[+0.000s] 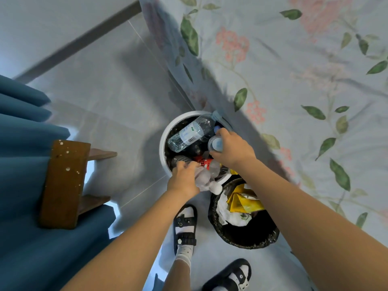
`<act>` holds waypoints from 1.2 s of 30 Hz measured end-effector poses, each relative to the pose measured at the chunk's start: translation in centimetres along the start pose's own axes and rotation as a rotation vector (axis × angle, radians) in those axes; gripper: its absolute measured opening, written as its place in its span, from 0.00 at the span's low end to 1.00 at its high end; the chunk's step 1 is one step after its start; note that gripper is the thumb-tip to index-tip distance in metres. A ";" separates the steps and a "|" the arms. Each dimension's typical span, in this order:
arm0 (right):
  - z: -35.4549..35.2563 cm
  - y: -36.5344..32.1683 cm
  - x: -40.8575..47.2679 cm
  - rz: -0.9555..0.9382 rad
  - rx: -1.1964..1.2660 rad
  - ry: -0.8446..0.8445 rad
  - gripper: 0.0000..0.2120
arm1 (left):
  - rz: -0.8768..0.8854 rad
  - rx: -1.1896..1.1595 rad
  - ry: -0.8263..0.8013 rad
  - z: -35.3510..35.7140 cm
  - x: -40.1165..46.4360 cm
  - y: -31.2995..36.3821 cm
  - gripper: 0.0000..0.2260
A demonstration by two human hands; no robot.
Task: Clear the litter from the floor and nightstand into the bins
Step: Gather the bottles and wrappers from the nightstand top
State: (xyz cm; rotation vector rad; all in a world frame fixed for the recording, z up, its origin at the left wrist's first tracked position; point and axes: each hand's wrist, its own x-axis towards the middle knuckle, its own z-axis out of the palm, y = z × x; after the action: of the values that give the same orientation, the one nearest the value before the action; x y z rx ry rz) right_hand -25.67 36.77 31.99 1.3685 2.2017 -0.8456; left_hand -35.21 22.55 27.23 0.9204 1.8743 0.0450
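A white round bin sits on the floor by the bed. It holds a big clear bottle and a red wrapper. Touching it is a black bin with a yellow packet and white paper inside. The right hand is curled around a small bottle with a blue cap over the white bin. The left hand grips a crumpled clear bottle at the rim. The arms hide part of both bins.

I see clear glossy plastic bottles, a smooth white bin, glossy floor tiles and a speckled wooden nightstand.
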 end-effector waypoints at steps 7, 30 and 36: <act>-0.1 2.2 -1.9 -0.009 0.100 -0.043 0.35 | -0.020 0.063 0.071 0.1 -0.8 0.4 0.19; 5.5 30.3 -34.6 0.335 0.201 0.304 0.18 | 0.608 0.785 0.020 18.7 -17.8 22.3 0.12; 13.5 42.1 -53.1 0.675 0.301 0.400 0.21 | 0.917 1.035 -0.133 35.2 -27.8 28.7 0.13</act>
State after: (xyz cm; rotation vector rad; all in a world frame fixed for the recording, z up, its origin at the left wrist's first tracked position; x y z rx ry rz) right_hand 35.68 7.01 43.56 2.4067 1.6813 -0.6949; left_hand 14.89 13.51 42.92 2.3522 1.1285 -0.4561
